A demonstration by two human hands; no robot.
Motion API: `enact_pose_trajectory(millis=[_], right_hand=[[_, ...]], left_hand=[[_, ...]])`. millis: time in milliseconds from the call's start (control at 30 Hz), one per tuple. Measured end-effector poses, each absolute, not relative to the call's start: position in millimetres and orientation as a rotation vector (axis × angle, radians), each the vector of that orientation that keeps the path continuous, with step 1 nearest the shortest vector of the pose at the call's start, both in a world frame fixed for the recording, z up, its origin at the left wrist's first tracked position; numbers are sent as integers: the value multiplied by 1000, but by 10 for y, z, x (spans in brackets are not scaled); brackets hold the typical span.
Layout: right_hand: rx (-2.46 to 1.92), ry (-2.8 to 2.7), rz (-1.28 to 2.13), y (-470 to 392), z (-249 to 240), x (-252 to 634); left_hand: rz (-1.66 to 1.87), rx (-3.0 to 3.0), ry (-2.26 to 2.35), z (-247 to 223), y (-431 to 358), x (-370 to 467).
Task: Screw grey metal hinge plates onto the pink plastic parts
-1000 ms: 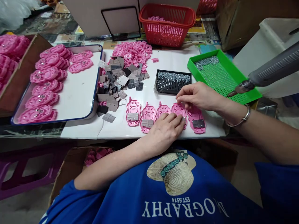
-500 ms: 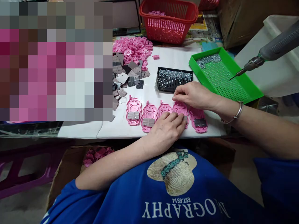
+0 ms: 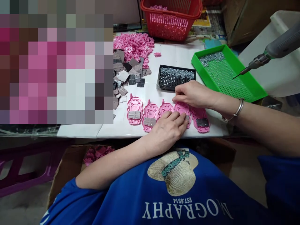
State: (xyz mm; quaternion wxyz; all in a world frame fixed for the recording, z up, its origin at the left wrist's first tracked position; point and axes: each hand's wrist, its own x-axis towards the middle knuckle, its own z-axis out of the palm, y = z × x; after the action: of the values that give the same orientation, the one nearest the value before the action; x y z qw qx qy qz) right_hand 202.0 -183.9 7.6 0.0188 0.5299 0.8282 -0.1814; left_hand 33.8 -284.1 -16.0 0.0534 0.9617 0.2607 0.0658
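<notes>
Several pink plastic shells [image 3: 134,104] lie in a row along the front of the white table, most showing a grey or dark rectangular plate [image 3: 202,122] on the lower part. My left hand [image 3: 167,131] rests palm down over the middle shells, fingers laid across them and fingertips at the plate of the fourth one. Its palm hides part of the third shell. At the top edge of the fourth shell is my right hand [image 3: 191,95], thumb and forefinger pinched together; whatever is between them is hidden. Just behind it sits a black perforated tray [image 3: 167,86] of small screws [image 3: 175,74].
A green tray [image 3: 252,93] with screws stands at the right, under a hanging electric screwdriver [image 3: 257,61]. Grey plates [image 3: 123,76] and small pink parts [image 3: 134,47] are heaped at the left. Behind is a red basket [image 3: 172,25]. A box of pink pieces [image 3: 98,153] is below the table.
The view has shifted slightly. Both hands stay nearly where they were, the left over the shells and the right pinched at the fourth shell's top.
</notes>
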Motion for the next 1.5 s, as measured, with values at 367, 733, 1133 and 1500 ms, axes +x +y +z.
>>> enact_pose_trajectory(millis=[367,733,1133,1500], right_hand=[[1773,2634,-627,-1927,-38,2077],[2004,2756,-752,-2377,291,2436],[1723,2663,-552,-2545,111,2475],[1665,2564,-472,-2574,170,2432]], left_hand=[[297,2975,823,-264,-2835,327],[333,2986,807,-216,-2808,331],[471,3158,448,-142,-2860,535],[347,3194,462,-219,-2890,753]])
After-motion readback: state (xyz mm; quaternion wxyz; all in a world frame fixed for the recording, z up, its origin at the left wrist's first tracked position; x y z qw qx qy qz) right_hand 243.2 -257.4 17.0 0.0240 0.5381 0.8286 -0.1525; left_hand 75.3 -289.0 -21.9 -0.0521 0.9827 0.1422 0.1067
